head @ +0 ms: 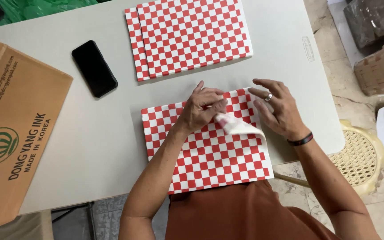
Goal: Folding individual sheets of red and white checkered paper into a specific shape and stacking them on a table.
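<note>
Hands working on red-and-white checkered paper sheet lying at near table edge. Left hand is pinching sheet's folded-over corner; right hand is resting spread, fingers on the sheet's right edge. Checkered stack, black phone lying farther back.

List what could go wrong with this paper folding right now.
1. The left hand pinches only the folded corner of the checkered sheet; the thin paper might crease crookedly or tear.
2. The sheet's near edge overhangs the table onto the lap, so it may slide.
3. The right hand rests only lightly at the sheet's edge, so it may not hold it steady.
</note>
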